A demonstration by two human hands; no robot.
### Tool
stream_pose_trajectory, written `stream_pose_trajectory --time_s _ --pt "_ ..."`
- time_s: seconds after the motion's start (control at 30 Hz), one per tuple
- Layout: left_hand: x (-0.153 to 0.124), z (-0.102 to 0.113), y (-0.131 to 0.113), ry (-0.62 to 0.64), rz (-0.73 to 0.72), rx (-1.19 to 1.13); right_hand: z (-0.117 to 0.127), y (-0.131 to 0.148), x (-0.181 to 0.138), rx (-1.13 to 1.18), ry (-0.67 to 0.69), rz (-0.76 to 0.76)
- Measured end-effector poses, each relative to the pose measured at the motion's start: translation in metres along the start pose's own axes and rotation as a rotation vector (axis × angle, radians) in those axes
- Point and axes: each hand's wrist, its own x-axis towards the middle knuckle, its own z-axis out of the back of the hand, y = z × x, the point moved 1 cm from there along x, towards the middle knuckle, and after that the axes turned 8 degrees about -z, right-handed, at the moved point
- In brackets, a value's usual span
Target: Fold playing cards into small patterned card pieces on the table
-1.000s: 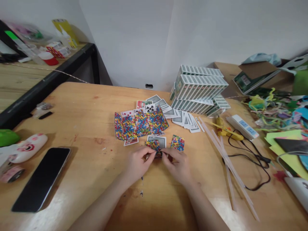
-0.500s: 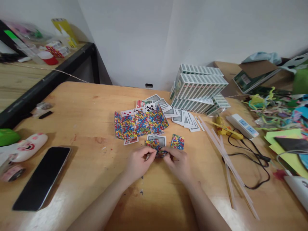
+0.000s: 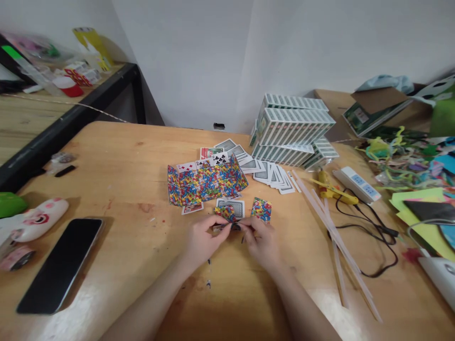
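My left hand (image 3: pixel 206 237) and my right hand (image 3: pixel 261 237) meet at the table's middle, thumbs and forefingers pinched. Between the fingertips is a small dark piece (image 3: pixel 235 226), partly hidden, whose kind I cannot make out. Just behind it lie a multicoloured patterned piece (image 3: pixel 224 211) and a face-down playing card (image 3: pixel 237 206). Beside my right hand rests a flat patterned card (image 3: pixel 261 209). Farther back stands a folded panel (image 3: pixel 209 183) covered in the same pattern, with face-up playing cards (image 3: pixel 203 164) along its top edge and a card (image 3: pixel 192 208) sticking out beneath.
Face-down cards (image 3: pixel 272 176) fan out behind. Stacked card boxes (image 3: pixel 295 125) stand near the wall. To the right are translucent glue sticks (image 3: pixel 330 237), a yellow glue gun (image 3: pixel 332 189), a power strip (image 3: pixel 357 184) and a black cable (image 3: pixel 382 220). A phone (image 3: pixel 62 265) lies left.
Both hands stay together at nearly the same spot, with the fingertips shifting slightly around the small piece. The whole view has moved a little; the cards and panel lie as before.
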Motion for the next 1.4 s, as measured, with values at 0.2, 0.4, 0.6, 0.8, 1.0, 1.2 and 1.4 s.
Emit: stream_pose_trajectory --time_s 0.2,0.4,0.6,0.8,1.0,1.2,1.4 --pt "-0.0023 0.0005 -0.0013 0.025 -0.005 0.065 0.0009 -0.0005 -0.0020 -0.084 -0.092 0.029" --pt "-0.0026 0.0021 -0.0031 0.050 0.022 0.102 0.0015 -0.0024 -0.0021 -0.089 -0.100 0.031" --pt "-0.0024 0.0022 -0.0032 0.067 0.047 0.113 0.0003 -0.0025 -0.0024 -0.087 -0.101 0.032" --pt "-0.0011 0.0038 -0.0036 0.104 0.064 0.133 -0.0010 -0.0020 -0.0028 -0.071 -0.086 0.024" --pt "-0.0010 0.0047 -0.0033 0.136 0.108 0.063 -0.0006 -0.0025 -0.0030 -0.082 -0.083 0.003" --pt "0.0020 0.0057 0.0004 0.138 0.101 -0.054 0.0000 -0.0063 -0.0022 -0.054 -0.052 -0.078" --pt "0.0035 0.0034 0.0013 0.108 0.085 -0.065 0.0003 -0.0053 -0.0009 -0.051 -0.052 -0.089"
